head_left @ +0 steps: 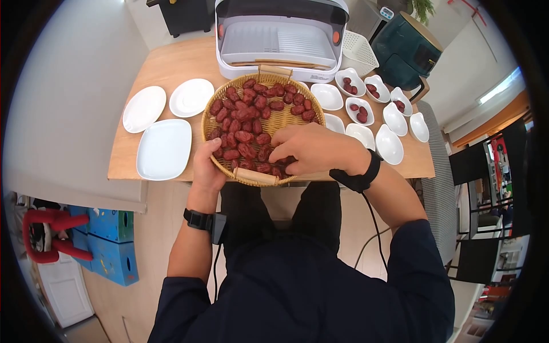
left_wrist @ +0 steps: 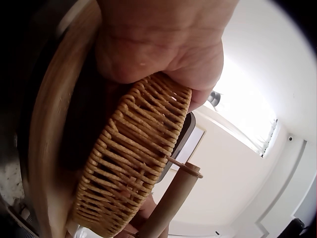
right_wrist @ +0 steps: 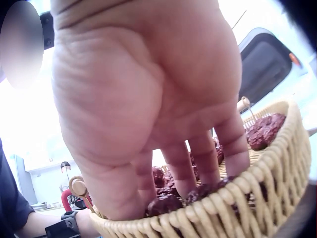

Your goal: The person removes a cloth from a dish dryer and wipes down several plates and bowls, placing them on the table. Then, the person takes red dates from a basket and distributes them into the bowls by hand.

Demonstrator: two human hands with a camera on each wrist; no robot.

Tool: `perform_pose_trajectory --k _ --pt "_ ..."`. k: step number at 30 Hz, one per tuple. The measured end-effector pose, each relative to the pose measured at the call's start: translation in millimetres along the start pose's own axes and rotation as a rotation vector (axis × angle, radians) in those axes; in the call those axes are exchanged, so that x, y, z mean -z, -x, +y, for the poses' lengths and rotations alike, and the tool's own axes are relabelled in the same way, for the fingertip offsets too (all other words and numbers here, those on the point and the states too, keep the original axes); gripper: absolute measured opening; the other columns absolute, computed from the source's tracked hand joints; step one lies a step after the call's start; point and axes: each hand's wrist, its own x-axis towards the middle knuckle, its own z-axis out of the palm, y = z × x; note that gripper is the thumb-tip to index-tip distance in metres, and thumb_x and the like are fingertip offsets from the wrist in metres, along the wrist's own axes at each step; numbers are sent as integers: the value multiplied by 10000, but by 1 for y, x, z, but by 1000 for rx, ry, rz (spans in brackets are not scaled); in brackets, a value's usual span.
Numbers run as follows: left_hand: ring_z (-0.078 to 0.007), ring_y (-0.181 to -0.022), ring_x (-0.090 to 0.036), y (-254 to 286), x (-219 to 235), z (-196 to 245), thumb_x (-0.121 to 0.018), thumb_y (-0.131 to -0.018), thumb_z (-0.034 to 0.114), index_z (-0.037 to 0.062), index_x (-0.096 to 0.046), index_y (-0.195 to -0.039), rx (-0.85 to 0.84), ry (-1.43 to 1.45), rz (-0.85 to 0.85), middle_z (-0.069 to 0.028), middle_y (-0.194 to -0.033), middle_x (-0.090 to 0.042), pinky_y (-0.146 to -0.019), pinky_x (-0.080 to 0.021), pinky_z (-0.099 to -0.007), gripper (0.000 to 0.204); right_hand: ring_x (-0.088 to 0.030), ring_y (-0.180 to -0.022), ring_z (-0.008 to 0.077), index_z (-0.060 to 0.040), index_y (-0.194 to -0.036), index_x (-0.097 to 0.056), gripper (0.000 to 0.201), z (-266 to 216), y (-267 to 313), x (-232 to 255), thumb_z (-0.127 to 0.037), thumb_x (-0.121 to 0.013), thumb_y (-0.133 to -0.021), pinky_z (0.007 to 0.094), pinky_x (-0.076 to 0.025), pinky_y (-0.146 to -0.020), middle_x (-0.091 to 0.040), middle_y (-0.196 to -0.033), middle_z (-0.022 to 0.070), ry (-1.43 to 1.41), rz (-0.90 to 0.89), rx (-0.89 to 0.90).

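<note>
A round wicker basket point(head_left: 280, 121) with wooden handles holds many dark red dried dates point(head_left: 245, 136). The left hand point(head_left: 210, 166) grips its near left rim, the thumb over the edge; in the left wrist view that hand point(left_wrist: 163, 54) is wrapped on the woven side point(left_wrist: 133, 148). The right hand point(head_left: 311, 150) reaches over the near right rim, its fingers bent down among the dates. In the right wrist view the fingers of the right hand point(right_wrist: 153, 109) go down onto dates point(right_wrist: 166, 204) inside the rim point(right_wrist: 237, 198); whether one is pinched is hidden.
White plates point(head_left: 191, 98) lie at the table's left. Small white dishes point(head_left: 389, 144) stand at the right, several with dates. Behind the basket are a white appliance point(head_left: 280, 43), a perforated white basket point(head_left: 359, 52) and a green air fryer point(head_left: 406, 48).
</note>
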Motion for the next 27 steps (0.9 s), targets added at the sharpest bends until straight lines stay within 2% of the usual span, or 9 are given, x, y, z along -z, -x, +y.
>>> perform_pose_trajectory --k 3,6,9,16,19,21,22,25,27 --pt "-341 -1330 -574 0 1 -1 -553 -944 203 -24 -427 -1509 -1 -4 19 -199 -1472 -563 -1169 -429 -488 622 -667 -1003 313 -106 -1072 -771 268 -4 -7 3 -169 -704 -820 450 -536 -840 -671 -1010 111 92 -59 -142" --pt "-341 -1327 -577 -1 3 -2 -550 -947 202 -22 -428 -1510 -7 15 13 -199 -1473 -563 -1167 -432 -488 618 -649 -1049 318 -91 -1046 -756 246 4 -5 -1 -154 -695 -816 459 -529 -853 -660 -1004 105 93 84 -167" --pt "-342 -1328 -576 -2 2 -3 -556 -946 213 -22 -426 -1512 -16 5 21 -197 -1469 -566 -1164 -435 -488 626 -647 -1049 325 -91 -1063 -737 262 3 2 6 -122 -696 -807 462 -532 -844 -657 -1011 108 38 44 -99" --pt "-347 -1350 -557 1 -3 0 -570 -931 219 -22 -403 -1525 3 -11 0 -199 -1494 -539 -1170 -431 -490 663 -644 -1051 333 -90 -1139 -715 387 1 -6 0 -69 -739 -753 453 -537 -851 -641 -1065 115 118 7 -186" --pt "-348 -1352 -554 1 -7 -1 -575 -922 208 -20 -399 -1526 -18 7 6 -200 -1502 -530 -1171 -430 -492 669 -673 -1013 289 -69 -1147 -711 380 8 -3 4 -53 -733 -768 403 -549 -846 -633 -1081 114 -70 192 -214" --pt "-339 -1338 -566 0 -3 -3 -559 -939 195 -42 -425 -1495 -35 17 30 -204 -1471 -554 -1161 -441 -488 619 -687 -935 219 -50 -1161 -709 374 12 2 21 -46 -727 -788 347 -557 -832 -626 -1090 103 -493 355 -283" --pt "-335 -1329 -572 1 -3 -4 -560 -943 196 -39 -425 -1498 -44 3 37 -199 -1465 -560 -1151 -449 -484 617 -675 -883 168 -28 -1173 -704 382 13 8 39 -56 -739 -794 310 -557 -840 -628 -1080 82 -449 415 -324" --pt "-330 -1319 -579 1 -3 -5 -560 -948 196 -38 -426 -1498 -69 -17 64 -193 -1459 -566 -1143 -456 -478 613 -686 -912 165 -5 -1164 -706 399 57 27 68 -75 -761 -776 304 -559 -878 -691 -1077 91 -321 616 -553" --pt "-328 -1314 -582 2 -6 -5 -562 -949 194 -39 -430 -1496 -81 -5 55 -191 -1454 -571 -1141 -457 -477 609 -696 -905 194 1 -1152 -709 396 104 39 68 -65 -759 -765 317 -556 -864 -721 -1048 109 -218 569 -613"
